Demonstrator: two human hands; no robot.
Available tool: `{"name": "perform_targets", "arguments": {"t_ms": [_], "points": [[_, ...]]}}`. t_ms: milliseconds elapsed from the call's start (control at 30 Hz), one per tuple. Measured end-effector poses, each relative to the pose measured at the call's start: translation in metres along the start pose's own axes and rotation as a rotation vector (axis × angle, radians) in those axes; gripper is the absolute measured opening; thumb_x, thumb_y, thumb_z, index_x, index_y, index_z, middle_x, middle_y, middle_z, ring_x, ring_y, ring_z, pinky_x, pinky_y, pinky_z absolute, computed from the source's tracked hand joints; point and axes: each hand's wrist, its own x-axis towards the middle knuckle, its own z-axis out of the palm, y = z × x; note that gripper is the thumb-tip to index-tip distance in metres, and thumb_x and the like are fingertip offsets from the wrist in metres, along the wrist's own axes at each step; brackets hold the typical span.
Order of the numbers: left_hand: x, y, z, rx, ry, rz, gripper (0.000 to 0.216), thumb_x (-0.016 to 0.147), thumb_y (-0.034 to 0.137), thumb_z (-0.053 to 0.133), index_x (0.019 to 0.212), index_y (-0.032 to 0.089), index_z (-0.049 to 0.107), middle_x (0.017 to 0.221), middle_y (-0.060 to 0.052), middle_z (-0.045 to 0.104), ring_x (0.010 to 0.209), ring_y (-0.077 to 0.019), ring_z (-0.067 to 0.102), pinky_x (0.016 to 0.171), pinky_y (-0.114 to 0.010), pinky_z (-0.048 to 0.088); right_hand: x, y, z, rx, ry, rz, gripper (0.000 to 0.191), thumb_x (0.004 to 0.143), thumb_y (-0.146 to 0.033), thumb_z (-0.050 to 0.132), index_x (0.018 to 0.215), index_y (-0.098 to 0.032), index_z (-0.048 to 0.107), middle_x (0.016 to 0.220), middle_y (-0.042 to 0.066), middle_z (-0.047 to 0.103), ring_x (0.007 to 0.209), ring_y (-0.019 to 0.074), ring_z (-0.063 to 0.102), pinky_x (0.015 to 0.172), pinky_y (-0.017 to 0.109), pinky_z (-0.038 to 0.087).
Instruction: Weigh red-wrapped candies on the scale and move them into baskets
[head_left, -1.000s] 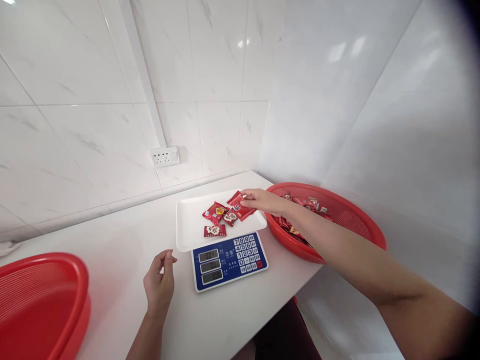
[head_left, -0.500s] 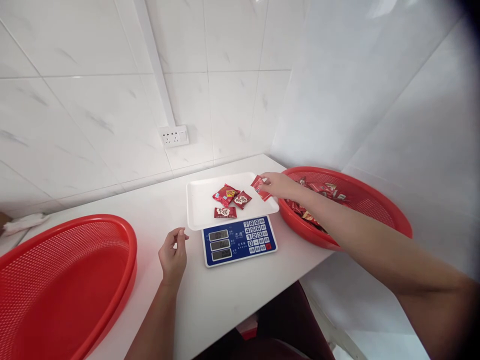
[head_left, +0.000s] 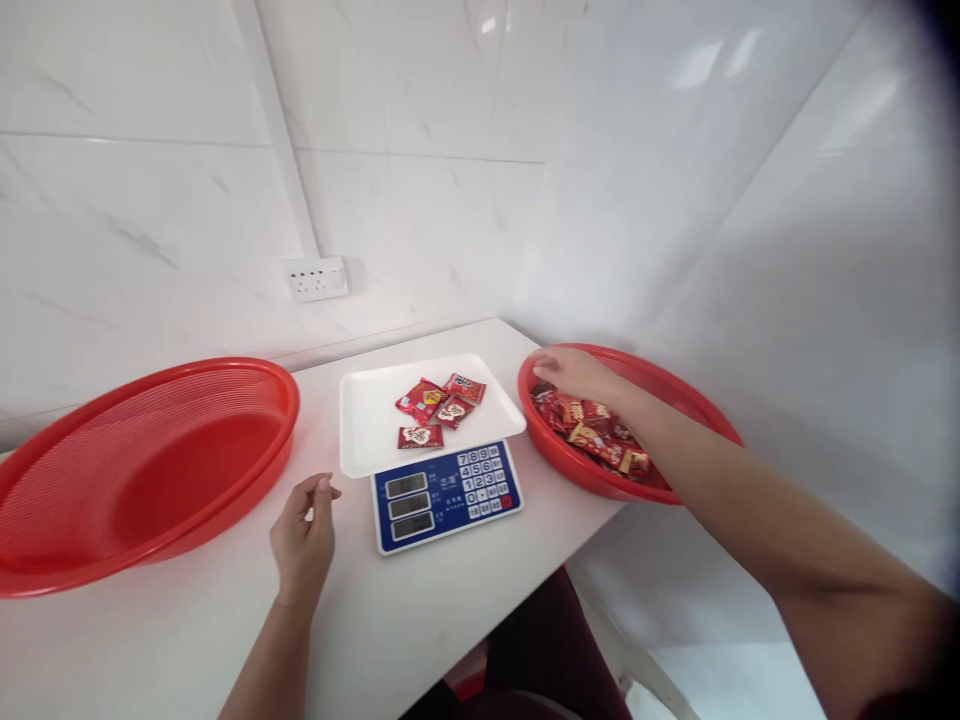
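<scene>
My right hand is over the left part of a red basket, its fingers loosely bent and apart with no packet showing in them. Below it lie many small red and gold packets. My left hand hovers over the table beside the scale, thumb and fingertips drawn together with nothing visible in them. Between the hands stands a scale with a blue keypad panel and a white tray. Several red packets lie on that tray, among them a dark red one at the front and another at the back right.
To the left, a second red basket rests on the white table. A wall socket sits on the tiled wall behind. The right-hand basket stands close to the side wall, and the table's front edge runs slantwise near my legs.
The packet that my right hand held over the tray now lies on the tray with the others. My right hand has moved right to the basket. The view has shifted; my left hand stays curled.
</scene>
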Motion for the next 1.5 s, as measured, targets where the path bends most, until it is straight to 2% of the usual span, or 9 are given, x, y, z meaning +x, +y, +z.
{"name": "perform_targets", "arguments": {"t_ms": [233, 333, 533, 667, 767, 967, 1067, 1200, 1500], "points": [[0.001, 0.004, 0.001, 0.040, -0.018, -0.053, 0.031, 0.079, 0.047, 0.043, 0.091, 0.023, 0.060, 0.081, -0.002, 0.068, 0.084, -0.0191, 0.064, 0.072, -0.027, 0.046, -0.036, 0.085, -0.005, -0.119, -0.218, 0.185, 0.033, 0.064, -0.026, 0.071, 0.096, -0.021, 0.066, 0.107, 0.010, 0.067, 0.097, 0.0301, 0.061, 0.086, 0.038, 0.045], [0.001, 0.007, 0.001, 0.068, -0.031, -0.066, 0.031, 0.079, 0.047, 0.043, 0.090, 0.023, 0.060, 0.081, -0.002, 0.069, 0.086, -0.0198, 0.064, 0.072, -0.028, 0.046, -0.047, 0.101, 0.001, -0.138, -0.289, 0.208, 0.036, 0.059, -0.025, 0.073, 0.094, -0.021, 0.065, 0.105, 0.010, 0.066, 0.096, 0.0292, 0.060, 0.081, 0.036, 0.046], [0.001, 0.008, 0.000, 0.070, -0.012, -0.048, 0.033, 0.078, 0.048, 0.043, 0.089, 0.023, 0.060, 0.081, -0.003, 0.069, 0.085, -0.0204, 0.064, 0.073, -0.030, 0.048, -0.052, 0.113, -0.010, -0.165, -0.439, 0.239, 0.016, 0.058, -0.028, 0.070, 0.057, -0.018, 0.058, 0.060, 0.001, 0.060, 0.063, 0.0205, 0.058, 0.060, 0.029, 0.043], [0.002, 0.008, 0.000, 0.071, -0.028, -0.052, 0.033, 0.077, 0.049, 0.042, 0.088, 0.023, 0.060, 0.081, -0.003, 0.069, 0.084, -0.0210, 0.064, 0.073, -0.031, 0.048, -0.052, 0.116, -0.031, -0.152, -0.397, 0.243, 0.020, 0.065, -0.037, 0.065, 0.067, -0.018, 0.064, 0.066, 0.002, 0.063, 0.069, 0.0202, 0.059, 0.061, 0.028, 0.043], [0.002, 0.007, 0.000, 0.072, -0.029, -0.059, 0.033, 0.077, 0.049, 0.042, 0.088, 0.024, 0.060, 0.080, -0.003, 0.069, 0.085, -0.0213, 0.064, 0.073, -0.031, 0.047, -0.049, 0.112, -0.036, -0.144, -0.332, 0.242, 0.031, 0.073, -0.042, 0.059, 0.091, -0.018, 0.067, 0.090, 0.006, 0.068, 0.088, 0.0240, 0.061, 0.073, 0.029, 0.046], [0.002, 0.003, 0.000, 0.058, -0.020, -0.040, 0.033, 0.077, 0.049, 0.043, 0.088, 0.024, 0.060, 0.080, -0.003, 0.069, 0.083, -0.0207, 0.064, 0.070, -0.029, 0.047, -0.043, 0.093, 0.002, -0.137, -0.320, 0.251, 0.072, 0.070, -0.044, 0.065, 0.133, -0.014, 0.046, 0.133, 0.014, 0.051, 0.117, 0.0310, 0.049, 0.094, 0.036, 0.040], [0.003, 0.004, -0.001, 0.059, -0.017, -0.032, 0.033, 0.078, 0.049, 0.043, 0.088, 0.023, 0.060, 0.081, -0.003, 0.069, 0.083, -0.0205, 0.064, 0.070, -0.029, 0.048, -0.045, 0.087, 0.012, -0.125, -0.314, 0.257, 0.070, 0.067, -0.033, 0.069, 0.132, -0.016, 0.047, 0.131, 0.014, 0.053, 0.112, 0.0319, 0.053, 0.091, 0.038, 0.042], [0.003, 0.005, -0.001, 0.064, -0.019, -0.023, 0.034, 0.078, 0.051, 0.042, 0.087, 0.023, 0.060, 0.080, -0.003, 0.070, 0.081, -0.0208, 0.065, 0.068, -0.029, 0.049, -0.050, 0.088, -0.007, -0.059, -0.258, 0.255, 0.049, 0.073, -0.025, 0.061, 0.122, -0.021, 0.056, 0.125, 0.009, 0.059, 0.103, 0.0267, 0.059, 0.084, 0.033, 0.047], [0.002, 0.000, 0.001, 0.061, -0.019, 0.024, 0.034, 0.079, 0.049, 0.043, 0.089, 0.022, 0.061, 0.078, -0.003, 0.070, 0.076, -0.0192, 0.066, 0.064, -0.027, 0.049, -0.053, 0.072, -0.028, 0.140, -0.025, 0.191, 0.040, 0.078, -0.041, 0.056, 0.110, -0.017, 0.061, 0.111, 0.008, 0.066, 0.098, 0.0247, 0.062, 0.083, 0.033, 0.048]]}}
